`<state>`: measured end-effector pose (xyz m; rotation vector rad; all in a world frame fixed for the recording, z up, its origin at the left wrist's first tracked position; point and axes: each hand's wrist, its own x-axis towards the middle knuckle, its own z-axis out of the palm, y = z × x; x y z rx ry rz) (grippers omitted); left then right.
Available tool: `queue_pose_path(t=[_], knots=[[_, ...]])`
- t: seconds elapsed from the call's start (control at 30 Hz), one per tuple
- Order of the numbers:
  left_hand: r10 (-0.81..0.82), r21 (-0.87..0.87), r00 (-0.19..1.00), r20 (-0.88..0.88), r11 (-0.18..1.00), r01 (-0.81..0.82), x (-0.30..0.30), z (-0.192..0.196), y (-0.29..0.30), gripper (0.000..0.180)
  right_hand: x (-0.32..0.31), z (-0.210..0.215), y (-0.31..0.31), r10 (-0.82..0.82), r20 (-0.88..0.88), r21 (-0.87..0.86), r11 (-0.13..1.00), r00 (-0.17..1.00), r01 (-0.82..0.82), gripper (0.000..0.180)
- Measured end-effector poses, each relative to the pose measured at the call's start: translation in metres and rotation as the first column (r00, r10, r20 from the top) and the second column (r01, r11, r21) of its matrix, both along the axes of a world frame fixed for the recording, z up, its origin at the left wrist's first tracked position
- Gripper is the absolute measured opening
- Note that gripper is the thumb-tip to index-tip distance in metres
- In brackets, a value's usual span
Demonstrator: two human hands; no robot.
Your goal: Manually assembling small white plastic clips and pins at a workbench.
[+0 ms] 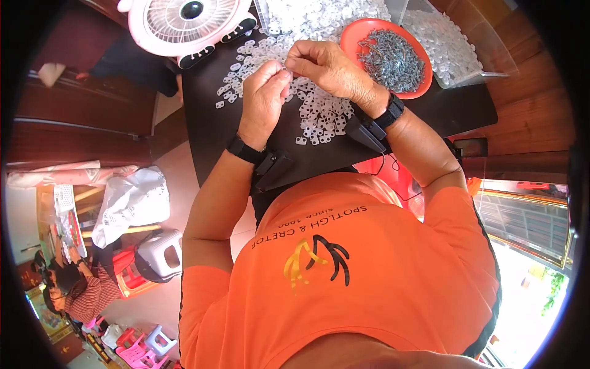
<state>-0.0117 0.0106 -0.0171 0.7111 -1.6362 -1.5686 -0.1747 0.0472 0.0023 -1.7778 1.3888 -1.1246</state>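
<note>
My left hand (265,95) and my right hand (335,71) meet above the dark table (212,138), both with fingers pinched together. Whatever sits between the fingertips is too small and too covered to name. Under and around them spreads a loose heap of small white plastic pieces (322,114) with holes. Just right of my right hand stands a round orange-red plate (351,46), heaped with small grey metal parts (393,61) that look like screws.
Behind the hands, a clear bin holds more white pieces (326,15); another clear bin (491,74) stands right of the plate. A pink-and-white fan (190,27) sits at the far left. Black straps with boxes circle both wrists. Stools (163,255) and another person (92,295) are at the left.
</note>
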Motion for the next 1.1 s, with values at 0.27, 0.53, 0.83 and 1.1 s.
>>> queue_pose_path(t=[0.27, 0.53, 0.83, 1.1], knots=[[0.046, -0.002, 0.999, -0.026, 0.999, -0.046, -0.003, -0.002, 0.005, 0.019, 0.008, 0.0, 0.007, -0.119, -0.179, -0.09, 0.991, 0.977, 0.104, 0.018], [-0.018, -0.048, 1.0, 0.023, 0.999, 0.019, -0.001, -0.003, 0.002, 0.02, 0.0, 0.003, 0.005, -0.003, -0.138, -0.005, 1.0, 0.99, 0.002, 0.019], [0.145, 0.019, 0.976, -0.163, 0.989, -0.144, 0.012, -0.004, -0.025, 0.016, -0.023, 0.028, 0.004, -0.168, -0.119, -0.017, 0.986, 0.979, 0.167, 0.026], [0.213, 0.121, 0.952, -0.22, 0.974, -0.191, 0.019, -0.003, -0.036, 0.016, -0.048, 0.061, -0.048, -0.269, -0.688, -0.217, 0.963, 0.674, 0.162, 0.02]])
